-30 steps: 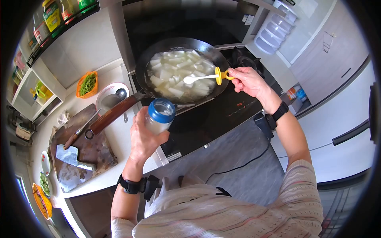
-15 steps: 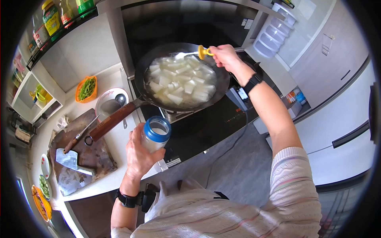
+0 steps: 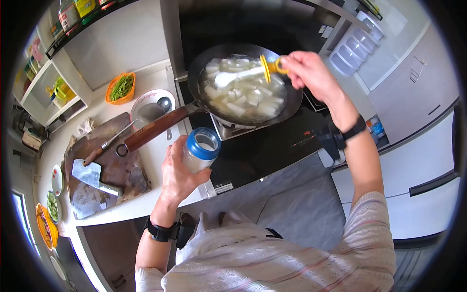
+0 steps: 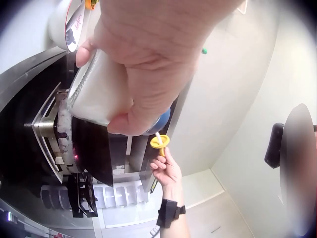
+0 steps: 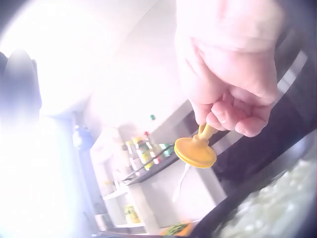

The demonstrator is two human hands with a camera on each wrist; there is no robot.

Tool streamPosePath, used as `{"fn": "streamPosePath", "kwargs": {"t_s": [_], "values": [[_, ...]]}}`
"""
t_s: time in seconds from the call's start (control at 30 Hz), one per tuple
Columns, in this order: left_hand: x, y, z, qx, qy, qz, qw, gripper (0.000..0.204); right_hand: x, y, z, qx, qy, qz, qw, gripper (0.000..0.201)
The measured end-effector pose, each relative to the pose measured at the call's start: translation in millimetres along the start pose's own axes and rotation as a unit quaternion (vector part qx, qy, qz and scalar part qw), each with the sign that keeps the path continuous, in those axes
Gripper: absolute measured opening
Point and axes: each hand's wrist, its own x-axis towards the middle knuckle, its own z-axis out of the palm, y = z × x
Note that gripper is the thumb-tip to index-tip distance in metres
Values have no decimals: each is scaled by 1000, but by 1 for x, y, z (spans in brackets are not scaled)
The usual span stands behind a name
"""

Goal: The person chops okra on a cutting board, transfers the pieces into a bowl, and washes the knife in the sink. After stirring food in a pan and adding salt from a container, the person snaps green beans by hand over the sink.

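Note:
In the head view my left hand (image 3: pixel 177 173) grips a clear jar with a blue rim (image 3: pixel 203 144), its mouth open and white contents inside. The left wrist view shows the fingers and thumb wrapped round the jar's pale side (image 4: pixel 104 91). Over the wok (image 3: pixel 293 100), my right hand (image 3: pixel 314 75) pinches the ring of a yellow lid (image 3: pixel 266 69) that carries a long white spoon (image 3: pixel 236 77). The spoon's bowl is above white, cut pieces (image 3: pixel 238 104) in cloudy liquid. From the right wrist, the lid's disc (image 5: pixel 195 152) hangs below curled fingers.
The wok's wooden handle (image 3: pixel 158 129) juts left over a bowl (image 3: pixel 148 100) with a ladle. A cleaver (image 3: pixel 90 176) lies on the dark chopping board (image 3: pixel 129 168). Green vegetables fill an orange basket (image 3: pixel 120 88) behind. Black stovetop (image 3: pixel 258 160) extends in front of the wok.
The right hand moved the spoon from the wok's near right to its far side, then back over the middle. The left hand keeps holding the jar. The head view has shifted slightly.

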Motion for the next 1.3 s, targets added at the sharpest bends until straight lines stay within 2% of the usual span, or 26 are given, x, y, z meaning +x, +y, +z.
{"fn": "streamPosePath", "kwargs": {"t_s": [0.03, 0.07, 0.1, 0.17, 0.23, 0.3, 0.4, 0.43, 0.5, 0.6, 0.67, 0.77, 0.87, 0.97, 1.03, 1.1, 1.23, 1.3], "values": [[0, 0, 0, 1, -4, -2, 1000, 81, -18, -7, 6, 8, -38, -7, 999, 26], [0, 0, 0, 2, -12, -4, 1000, 83, -32, -15, 14, 7, -92, 12, 996, 24], [0, 2, 1, 3, -14, -5, 1000, 83, -41, -18, 26, -9, -110, 34, 993, 23], [0, 7, 2, 12, -24, 10, 1000, 80, -54, -10, 50, -67, -114, -62, 989, 23], [-1, 15, 4, 12, -38, 18, 999, 78, -57, -10, 59, -135, -154, -72, 976, 20], [-3, 19, 6, 10, -50, 25, 998, 76, -59, -6, 61, -136, -168, -89, 972, 21], [-5, 20, 8, 16, -50, 41, 998, 73, -61, -2, 61, -40, -207, 37, 977, 25], [-5, 20, 8, 24, -56, 38, 997, 78, -62, 1, 60, -40, -208, 37, 977, 25], [-6, 20, 7, 33, -62, 35, 997, 83, -62, 12, 56, 76, -207, 139, 965, 27], [-5, 18, 7, 38, -52, 49, 997, 82, -60, 27, 51, 139, -196, 166, 956, 28], [-6, 16, 8, 3, -41, 34, 999, 74, -61, 31, 47, 179, -192, 184, 947, 29], [-4, 9, 11, -8, -28, 17, 999, 77, -62, 31, 40, 222, -179, 199, 938, 28], [-2, 4, 12, -21, -22, 11, 999, 78, -61, 36, 31, 231, -158, 207, 938, 26], [-1, 2, 11, -11, -20, 7, 1000, 79, -54, 43, 15, 288, -126, 235, 920, 22], [-2, 1, 12, -7, -15, 8, 1000, 78, -44, 50, 1, 317, -61, 240, 916, 18], [-3, 3, 12, -9, -22, 6, 1000, 78, -32, 52, -15, 311, 11, 206, 928, 18], [-7, 8, 9, -15, -25, 3, 1000, 77, -8, 76, -49, 182, 172, 190, 949, 22], [-9, 8, 7, -7, -27, 12, 1000, 77, -8, 79, -61, 169, 189, 194, 947, 23]]}}
